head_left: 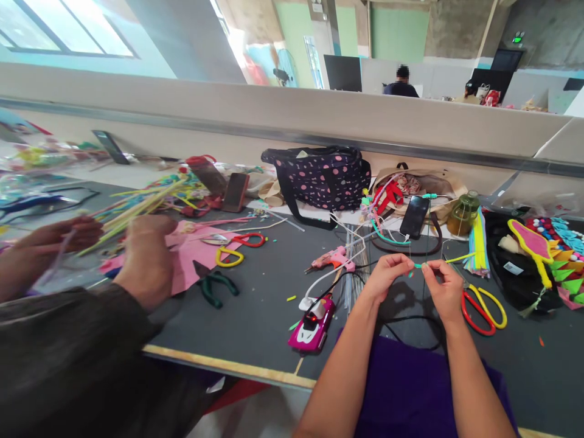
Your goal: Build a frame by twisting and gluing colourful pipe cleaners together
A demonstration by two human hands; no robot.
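Note:
My left hand [390, 277] and my right hand [440, 289] are pinched close together above the dark table. Between their fingertips sits a small piece of turquoise pipe cleaner [417, 266]. A thin dark green wire [427, 234] stands upright by the right fingertips. Just past that hand, a yellow pipe cleaner [462, 258] points to the right. Red-and-yellow-handled scissors [477, 307] lie beside my right wrist. Behind my hands is a dark phone [414, 217], with a turquoise and pink pipe-cleaner bundle [376, 219] to its left.
A co-worker's hands [146, 261] work at the left over pink paper [182, 252]. Between us are pliers [216, 288], a pink glue gun [335, 260] and a magenta power strip [312, 328] with cords. A patterned bag [319, 179] and a glass jar [462, 213] stand behind.

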